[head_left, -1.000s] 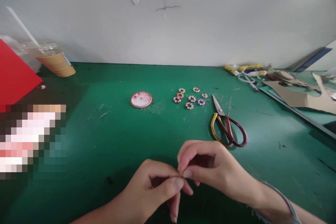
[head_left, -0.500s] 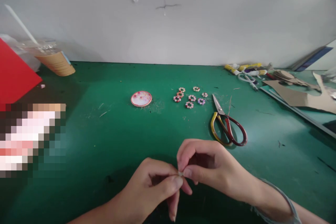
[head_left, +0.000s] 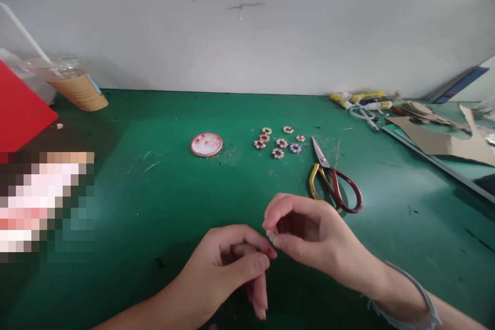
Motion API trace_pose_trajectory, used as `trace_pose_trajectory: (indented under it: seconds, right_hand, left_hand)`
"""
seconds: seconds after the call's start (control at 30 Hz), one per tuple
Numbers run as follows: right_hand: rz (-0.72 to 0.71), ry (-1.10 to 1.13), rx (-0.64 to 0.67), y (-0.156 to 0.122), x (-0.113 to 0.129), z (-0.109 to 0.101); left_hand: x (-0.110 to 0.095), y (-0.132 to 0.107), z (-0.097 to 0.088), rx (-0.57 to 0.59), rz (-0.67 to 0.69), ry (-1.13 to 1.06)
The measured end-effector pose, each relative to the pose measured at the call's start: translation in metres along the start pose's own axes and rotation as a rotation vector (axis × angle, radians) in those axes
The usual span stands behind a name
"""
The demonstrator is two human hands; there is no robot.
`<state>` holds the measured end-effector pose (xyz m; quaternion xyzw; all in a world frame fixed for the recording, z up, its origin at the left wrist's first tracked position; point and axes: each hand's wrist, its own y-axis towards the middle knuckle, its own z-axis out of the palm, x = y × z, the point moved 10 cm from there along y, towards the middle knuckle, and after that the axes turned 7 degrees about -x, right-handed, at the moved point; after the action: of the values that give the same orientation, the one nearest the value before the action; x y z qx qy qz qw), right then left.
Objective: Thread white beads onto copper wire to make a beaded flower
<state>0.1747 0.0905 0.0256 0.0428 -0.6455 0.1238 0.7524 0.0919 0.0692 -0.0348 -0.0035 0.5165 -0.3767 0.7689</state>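
Note:
Low in the middle, my right hand [head_left: 305, 224] pinches a tiny pale object [head_left: 270, 235] between thumb and fingertips; it looks like a small bead ring, but its details are too small to tell. My left hand [head_left: 235, 268] is just beside and below it, thumb and index finger parted, with nothing visible between them. Beyond the hands lie several small beaded rings [head_left: 278, 153] in pink, red, white and purple. Scissors [head_left: 323, 165] with one yellow and one red handle rest close behind my right hand.
A round red-rimmed dish [head_left: 207, 144] with small bits in it stands left of the rings. At the far left are a tilted plastic cup [head_left: 79, 90] with a straw and a red panel [head_left: 23, 108]. Cut cardboard [head_left: 444, 139] and yellow-white tubes [head_left: 359, 98] lie at the right.
My hands have come apart. The right one has lifted the small pale object up and away from the left, whose thumb and index finger have parted.

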Motion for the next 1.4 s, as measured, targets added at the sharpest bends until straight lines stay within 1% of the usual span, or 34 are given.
trace_pose_trajectory:
  seconds: [0.13, 0.3, 0.47, 0.6, 0.9, 1.1, 1.17, 1.33, 1.4]
  right_hand:
    - [-0.031, -0.031, -0.038, 0.000, 0.005, -0.006]
    - [-0.042, -0.035, 0.004, -0.002, 0.006, 0.000]
    - [-0.068, -0.067, 0.032, -0.004, 0.008, 0.005]
    - [-0.062, -0.060, 0.032, -0.003, 0.006, 0.004]
    - [-0.061, 0.042, 0.006, -0.001, 0.001, 0.002]
    - [0.005, 0.145, 0.026, -0.001, -0.009, 0.003]
    - [-0.010, 0.116, 0.013, 0.000, -0.007, 0.003]
    - [-0.158, -0.127, -0.044, -0.002, 0.013, 0.000]
    - [-0.180, -0.185, -0.042, -0.003, 0.016, 0.001]
  left_hand:
    - [-0.004, -0.002, 0.002, -0.003, 0.008, -0.029]
    - [-0.010, -0.004, 0.002, -0.032, 0.004, -0.032]
    - [-0.011, -0.003, 0.001, -0.026, 0.023, -0.031]
    - [-0.010, -0.004, 0.000, -0.012, 0.037, -0.011]
    - [-0.012, -0.003, -0.001, -0.012, 0.043, -0.004]
    - [-0.013, -0.003, 0.000, -0.009, 0.045, -0.011]
    - [-0.013, -0.002, 0.000, -0.010, 0.045, -0.015]
    - [-0.011, -0.002, -0.001, -0.001, 0.040, 0.013]
    - [-0.011, -0.002, -0.001, 0.006, 0.038, 0.018]
